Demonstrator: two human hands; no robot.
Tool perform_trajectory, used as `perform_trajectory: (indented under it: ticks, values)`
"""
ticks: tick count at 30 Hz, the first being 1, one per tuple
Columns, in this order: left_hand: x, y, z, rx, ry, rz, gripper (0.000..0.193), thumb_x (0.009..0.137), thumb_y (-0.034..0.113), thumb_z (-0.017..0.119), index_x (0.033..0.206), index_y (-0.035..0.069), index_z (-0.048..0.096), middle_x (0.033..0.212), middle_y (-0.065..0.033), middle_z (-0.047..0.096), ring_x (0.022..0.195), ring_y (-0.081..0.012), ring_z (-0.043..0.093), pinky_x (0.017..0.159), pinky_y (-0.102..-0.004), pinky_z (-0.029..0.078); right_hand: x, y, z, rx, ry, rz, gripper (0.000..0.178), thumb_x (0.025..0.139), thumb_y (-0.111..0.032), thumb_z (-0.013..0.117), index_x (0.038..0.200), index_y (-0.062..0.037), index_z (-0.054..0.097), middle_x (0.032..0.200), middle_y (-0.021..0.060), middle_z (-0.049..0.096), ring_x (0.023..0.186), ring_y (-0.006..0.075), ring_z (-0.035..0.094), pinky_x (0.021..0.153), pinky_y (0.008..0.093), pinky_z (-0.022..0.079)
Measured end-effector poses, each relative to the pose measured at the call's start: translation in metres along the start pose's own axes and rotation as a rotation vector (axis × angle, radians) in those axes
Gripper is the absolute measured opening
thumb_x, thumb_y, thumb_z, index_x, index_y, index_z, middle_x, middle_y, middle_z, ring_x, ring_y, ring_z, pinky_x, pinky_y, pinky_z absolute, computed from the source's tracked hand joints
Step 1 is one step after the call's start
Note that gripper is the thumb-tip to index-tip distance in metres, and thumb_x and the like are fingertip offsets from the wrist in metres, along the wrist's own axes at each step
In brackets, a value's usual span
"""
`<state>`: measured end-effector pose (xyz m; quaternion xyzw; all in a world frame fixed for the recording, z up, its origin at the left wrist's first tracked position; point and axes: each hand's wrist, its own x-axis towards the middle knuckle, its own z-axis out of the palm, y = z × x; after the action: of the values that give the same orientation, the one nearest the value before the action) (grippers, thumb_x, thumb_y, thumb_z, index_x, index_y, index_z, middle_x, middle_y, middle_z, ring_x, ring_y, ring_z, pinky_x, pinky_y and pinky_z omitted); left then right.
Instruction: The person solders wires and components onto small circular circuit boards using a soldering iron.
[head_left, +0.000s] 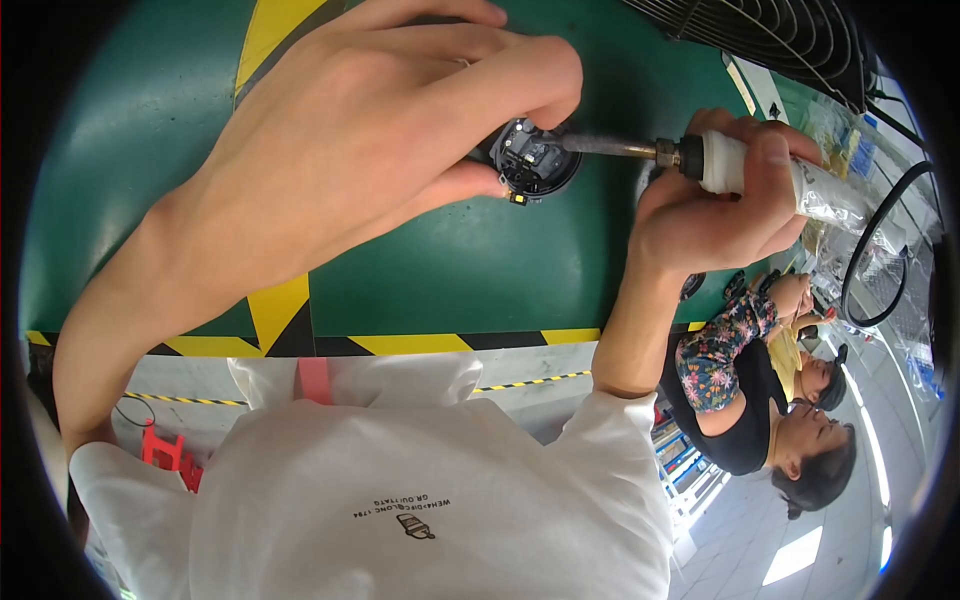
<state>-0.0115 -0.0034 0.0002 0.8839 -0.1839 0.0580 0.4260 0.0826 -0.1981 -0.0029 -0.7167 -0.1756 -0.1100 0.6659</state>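
My left hand (pixel 400 120) is closed at the fingertips around a small round black device (pixel 540 165) with its inner electronics exposed. A small yellow part (pixel 518 199) shows at the device's lower edge, beside my left thumb. In my right hand (pixel 735 195) is a soldering iron (pixel 725 162), gripped by its pale wrapped handle. Its metal shaft points left, and the tip reaches over the right side of the round device. Whether the tip touches anything inside cannot be made out.
Yellow-and-black tape (pixel 410 344) edges the green work mat (pixel 440 290). A black fan with a wire guard (pixel 770 40) stands at the far right. A black cable (pixel 850 260) loops near clear plastic bags (pixel 850 150). Co-workers (pixel 740 390) sit along the bench to the right.
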Motion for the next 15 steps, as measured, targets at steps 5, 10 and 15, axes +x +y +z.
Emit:
perform_trajectory:
  ticks: [5,10,15]
  values:
    - [-0.0026,-0.0006,0.0004,-0.003,0.011,0.002,0.041,0.065,0.013,0.074,0.102,0.007,0.056,0.116,-0.0060,0.063,0.110,-0.0264,0.055,0.097,-0.0379,0.041,0.0007,-0.0027,0.0026,0.078,0.060,0.011,0.015,0.075,-0.010,0.055,0.079,0.0035,0.051,0.063,0.0090,0.050,0.048,0.0153,0.046,0.047,0.0288,0.043]
    - [-0.0042,-0.0027,0.0012,-0.014,0.019,0.002,0.042,0.066,0.013,0.074,0.103,0.007,0.056,0.116,-0.0059,0.063,0.110,-0.0263,0.055,0.097,-0.0380,0.041,0.0005,-0.0033,0.0035,0.171,0.043,0.009,0.016,0.073,-0.007,0.057,0.075,0.0064,0.049,0.062,0.0094,0.048,0.046,0.0133,0.043,0.043,0.0272,0.040]
    - [-0.0049,-0.0013,0.0026,-0.020,0.027,0.004,0.043,0.066,0.014,0.074,0.104,0.007,0.056,0.117,-0.0058,0.063,0.110,-0.0263,0.055,0.097,-0.0381,0.041,-0.0005,-0.0014,0.0051,0.074,-0.024,0.009,0.016,0.077,-0.015,0.053,0.080,0.0009,0.050,0.059,0.0095,0.049,0.045,0.0179,0.045,0.045,0.0296,0.038]
